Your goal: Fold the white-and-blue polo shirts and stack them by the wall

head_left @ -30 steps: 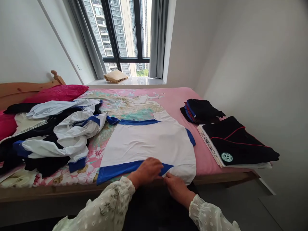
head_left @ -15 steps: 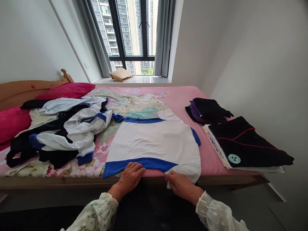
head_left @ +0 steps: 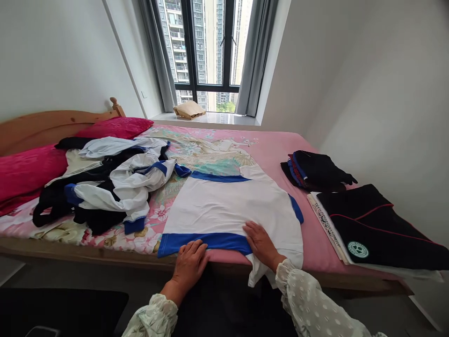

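Right hand (head_left: 261, 243) has moved up off the bed edge since half a second ago. It now lies on the white shirt (head_left: 228, 206), at the right end of the blue hem band (head_left: 206, 241). Left hand (head_left: 189, 263) is about where it was, on the hem near the bed edge. The view has also shifted, so everything sits further right in frame.

Hands: both open, palms down, fingers spread flat on the fabric. Neither is gripping anything.

Shirt: spread flat on the near side of the bed (head_left: 277, 145), hem towards the person, blue-trimmed far end pointing at the window. Its lower right corner hangs over the bed edge, just below the right wrist.

Around it:
- pile of clothes (head_left: 115, 187) to the left, white, blue and black, unfolded. One blue-edged piece touches the shirt's far left corner.
- pink pillows (head_left: 119, 127) behind the pile, against the wooden headboard (head_left: 52, 122).
- black folded garment (head_left: 375, 224) to the right, round green badge on it, lying on a white folded piece at the bed edge.
- dark folded stack (head_left: 315, 169) just beyond that, nearer the wall.
- tan bundle (head_left: 190, 109) on the window sill (head_left: 224, 119), well apart from the hands, grey curtains (head_left: 257, 56) either side.
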The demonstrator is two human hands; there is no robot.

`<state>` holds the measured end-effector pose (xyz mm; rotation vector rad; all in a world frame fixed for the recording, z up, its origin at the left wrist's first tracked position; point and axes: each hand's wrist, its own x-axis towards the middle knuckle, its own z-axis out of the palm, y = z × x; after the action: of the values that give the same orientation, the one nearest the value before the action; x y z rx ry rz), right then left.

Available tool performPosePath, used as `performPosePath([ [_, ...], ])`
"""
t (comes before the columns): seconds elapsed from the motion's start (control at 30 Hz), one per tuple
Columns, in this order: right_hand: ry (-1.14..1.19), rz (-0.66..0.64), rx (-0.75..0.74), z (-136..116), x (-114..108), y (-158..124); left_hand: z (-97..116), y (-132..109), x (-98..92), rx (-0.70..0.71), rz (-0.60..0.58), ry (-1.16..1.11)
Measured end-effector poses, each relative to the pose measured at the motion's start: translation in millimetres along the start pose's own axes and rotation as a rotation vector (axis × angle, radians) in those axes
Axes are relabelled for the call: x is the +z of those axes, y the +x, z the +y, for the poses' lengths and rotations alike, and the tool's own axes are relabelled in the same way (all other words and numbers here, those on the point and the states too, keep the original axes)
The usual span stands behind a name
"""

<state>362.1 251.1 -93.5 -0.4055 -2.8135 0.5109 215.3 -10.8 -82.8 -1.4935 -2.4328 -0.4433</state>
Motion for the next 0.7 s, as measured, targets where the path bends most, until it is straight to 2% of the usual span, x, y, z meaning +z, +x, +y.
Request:
performPosePath([
  [0.1, 0.005, 0.101, 0.067, -4, 3, 2, -6, 2, -9.6, -0.05, -0.03, 0.03],
  [0.17, 0.052, 0.117, -0.001, -20, 6, 6, -3, 6, -11.9, -0.013, -0.051, 0.019],
  [0.27, 0.11, -0.004, -0.196, -39, 11, 15, 2, 7, -8.1, 0.061, -0.033, -0.013],
  [0.3, 0.101, -0.048, -0.208, -39, 11, 18, 3, 5, -6.3, 0.063, -0.026, -0.014],
  [0.37, 0.035, -0.07, -0.101, -32, 8, 22, 0, -1, -3.5, 0.046, -0.025, -0.009],
  [0.43, -0.04, -0.002, 0.062, -23, 1, 23, -6, -6, -2.5, 0.024, -0.03, -0.011],
  [0.47, -0.055, 0.044, 0.1, -22, -3, 21, -9, -8, -2.3, 0.012, -0.032, -0.012],
  [0.53, -0.033, 0.078, 0.034, -29, -10, 11, -13, -9, -1.6, -0.015, -0.041, -0.009],
  [0.63, -0.011, -0.012, -0.144, -46, -11, -13, -19, -8, 0.5, -0.022, -0.054, 0.019],
  [0.7, -0.016, -0.035, -0.121, -51, -7, -28, -28, -11, 0.5, -0.01, -0.053, 0.061],
])
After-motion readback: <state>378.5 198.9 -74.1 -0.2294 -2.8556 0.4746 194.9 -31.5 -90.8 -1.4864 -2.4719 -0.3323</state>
